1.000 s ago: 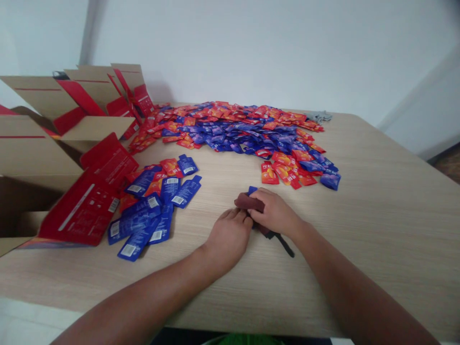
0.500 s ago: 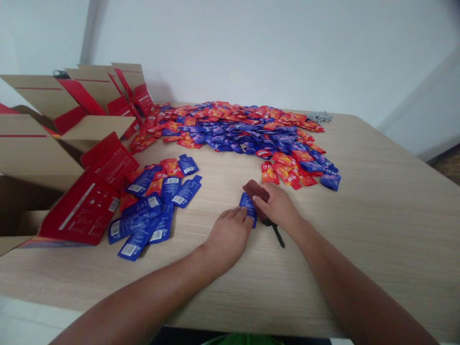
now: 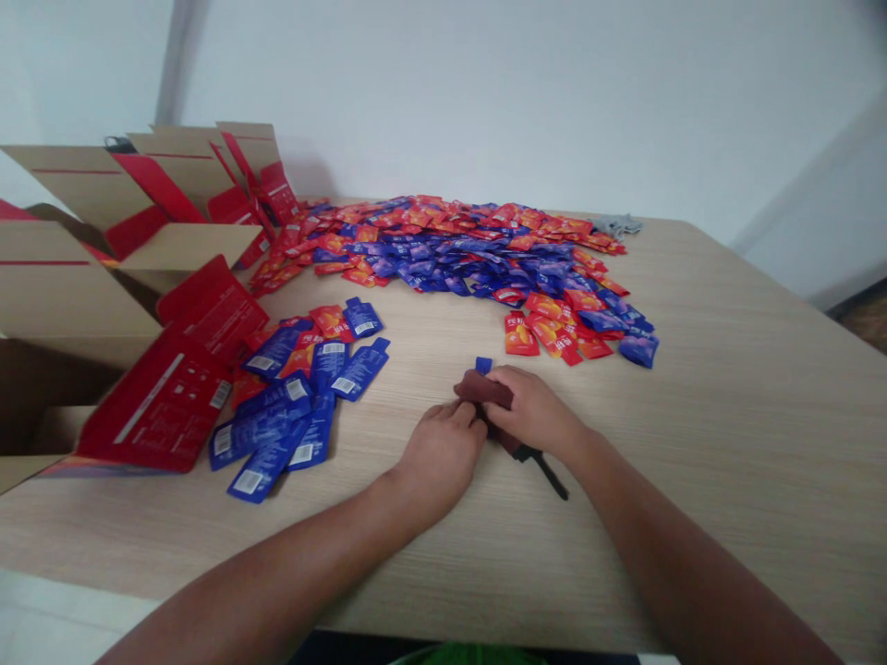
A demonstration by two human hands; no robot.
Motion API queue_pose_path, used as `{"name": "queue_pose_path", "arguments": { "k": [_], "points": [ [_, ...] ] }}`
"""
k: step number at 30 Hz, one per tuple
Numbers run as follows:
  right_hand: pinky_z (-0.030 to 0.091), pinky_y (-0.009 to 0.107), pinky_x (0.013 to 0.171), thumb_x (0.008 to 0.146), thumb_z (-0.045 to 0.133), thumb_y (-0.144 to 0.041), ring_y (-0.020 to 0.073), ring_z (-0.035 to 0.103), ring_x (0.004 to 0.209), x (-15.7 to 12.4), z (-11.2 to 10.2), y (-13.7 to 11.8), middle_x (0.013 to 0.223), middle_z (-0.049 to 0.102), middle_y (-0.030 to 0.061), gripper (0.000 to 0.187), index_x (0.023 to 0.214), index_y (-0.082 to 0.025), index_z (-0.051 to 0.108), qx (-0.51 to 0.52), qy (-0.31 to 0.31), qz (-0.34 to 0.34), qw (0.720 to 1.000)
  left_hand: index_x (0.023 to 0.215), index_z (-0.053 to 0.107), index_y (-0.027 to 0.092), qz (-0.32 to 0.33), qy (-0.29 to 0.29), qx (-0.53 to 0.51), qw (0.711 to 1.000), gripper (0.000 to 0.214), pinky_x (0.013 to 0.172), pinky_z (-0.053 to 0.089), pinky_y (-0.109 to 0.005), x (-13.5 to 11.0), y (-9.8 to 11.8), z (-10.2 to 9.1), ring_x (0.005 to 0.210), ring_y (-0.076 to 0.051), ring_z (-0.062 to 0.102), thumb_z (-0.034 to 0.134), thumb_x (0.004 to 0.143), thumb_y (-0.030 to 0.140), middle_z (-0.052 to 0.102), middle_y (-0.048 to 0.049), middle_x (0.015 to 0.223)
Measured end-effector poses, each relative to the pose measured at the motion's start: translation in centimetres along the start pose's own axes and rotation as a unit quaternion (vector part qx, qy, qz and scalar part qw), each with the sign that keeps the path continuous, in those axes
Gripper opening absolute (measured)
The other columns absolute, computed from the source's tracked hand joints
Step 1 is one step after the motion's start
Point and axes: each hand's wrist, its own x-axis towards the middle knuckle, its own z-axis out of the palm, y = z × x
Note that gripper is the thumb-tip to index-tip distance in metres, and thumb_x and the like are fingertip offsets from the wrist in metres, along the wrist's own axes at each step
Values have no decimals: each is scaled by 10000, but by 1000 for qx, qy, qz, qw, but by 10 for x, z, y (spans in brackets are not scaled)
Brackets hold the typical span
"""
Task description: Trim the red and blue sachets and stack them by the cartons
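Observation:
My right hand (image 3: 537,406) is closed around a reddish-brown hand-held tool (image 3: 485,389) with a thin black tail (image 3: 551,473) that trails toward me. The tool lies over a blue pouch (image 3: 483,364) flat on the table, covering most of it, so only the pouch's spout end shows beyond. My left hand (image 3: 447,457) rests on the table with its fingers together and bent, fingertips at the pouch's near left side, holding it down against the tool's edge. What lies beneath the fingertips is hidden.
A loose pile of blue and red pouches (image 3: 305,397) lies left of my hands. A long heap of red and blue pouches (image 3: 443,245) spans the back, with more red pouches (image 3: 551,325) at right. Open cartons (image 3: 156,406) stand at left. A grey cloth (image 3: 616,224) lies far back.
My right hand has turned the brown tool and brought it left over the blue pouch, covering most of it. The tool's black tail swung toward me and right. My left hand stays nearly still.

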Motion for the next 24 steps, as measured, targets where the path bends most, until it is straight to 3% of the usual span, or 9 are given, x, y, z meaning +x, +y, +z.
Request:
{"name": "queue_pose_path", "arguments": {
  "k": [10, 14, 19, 24],
  "points": [
    [469, 364, 850, 957, 675, -326, 270, 667, 990, 13, 11, 24, 1103, 739, 93, 204, 1130, -218, 687, -79, 98, 95, 987, 1069, 738, 156, 5, -3, 20, 1000, 182, 973, 578, -455, 0, 3, -4, 1054, -270, 680, 564, 1018, 138, 709, -125, 1096],
    [463, 348, 828, 931, 688, -301, 248, 658, 940, 9, 7, 16, 1059, 733, 69, 188, 1102, -223, 679, -50, 77, 75, 993, 1048, 743, 159, 5, 4, 21, 1000, 159, 938, 575, -465, -1, 2, -4, 1035, -285, 677, 589, 1012, 142, 711, -124, 1098],
    [447, 317, 807, 825, 683, -167, 218, 646, 904, 0, -2, -4, 996, 725, 28, 224, 1039, -232, 671, 2, -13, 1, 1000, 1044, 756, 167, -4, 5, 14, 1000, 166, 937, 567, -466, -1, 0, -2, 1034, -284, 680, 594, 1011, 152, 712, -116, 1086],
    [433, 312, 779, 803, 682, -153, 214, 642, 872, -4, -5, -11, 964, 725, 21, 236, 1025, -230, 669, 3, -32, 0, 999, 1025, 766, 164, -4, -5, 11, 1000, 181, 954, 564, -473, -1, 1, -4, 1042, -284, 681, 586, 1015, 153, 709, -118, 1068]
  ]
}}
